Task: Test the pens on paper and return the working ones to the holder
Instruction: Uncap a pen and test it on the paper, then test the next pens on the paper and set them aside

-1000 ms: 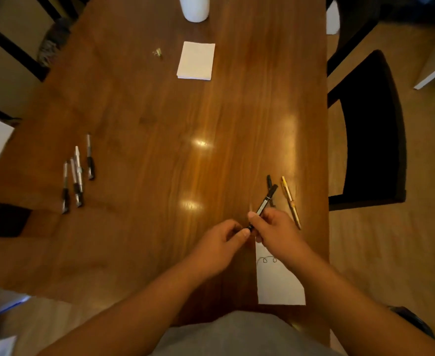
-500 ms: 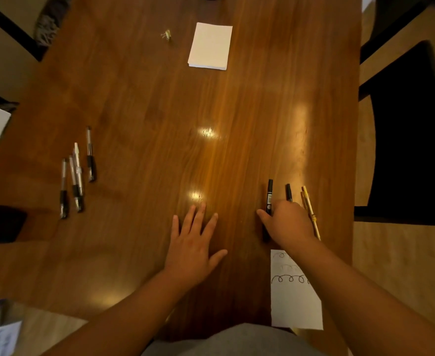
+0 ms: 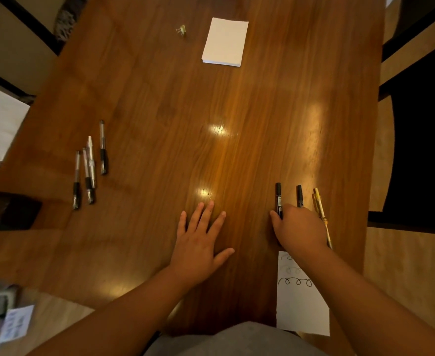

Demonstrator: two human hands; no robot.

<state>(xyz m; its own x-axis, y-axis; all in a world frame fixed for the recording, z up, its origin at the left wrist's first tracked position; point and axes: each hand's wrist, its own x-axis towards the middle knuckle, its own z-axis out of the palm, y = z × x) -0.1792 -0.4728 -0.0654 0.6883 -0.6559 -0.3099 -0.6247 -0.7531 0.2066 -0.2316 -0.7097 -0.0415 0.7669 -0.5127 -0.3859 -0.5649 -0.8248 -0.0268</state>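
While the left hand [image 3: 201, 242] lies palm-down on the wooden surface [image 3: 262, 111], fingers straight and spread, thumb out to the side, it holds nothing.

Right hand [image 3: 298, 227]: back of hand up, resting over the near ends of three pens at the right side of the surface. The thumb sits just left of the black marker [image 3: 278, 197] and the fingers cover its lower barrel. I cannot tell whether the fingers grip it or merely lie on it.

Pens by the right hand, left to right:
- black marker, capped end pointing away, light label on barrel
- second black pen [image 3: 299, 195], parallel and just beside, lower half hidden under the hand
- yellow pen [image 3: 319, 205], slightly tilted, tip showing past the wrist on the near side

Test sheet [image 3: 301, 307]: white, at the near right edge, directly below the right hand, partly under the forearm. One dark row of loops, with fainter scribbles above it.

Left side of the surface, well apart from both hands: four pens [image 3: 91, 163] lying roughly parallel, three clear-barrelled with black grips and one white.

Far end: white paper pad [image 3: 225, 42], a small binder clip [image 3: 181, 30] near it on its left.

Dark chair [image 3: 422, 137] stands off the right edge.
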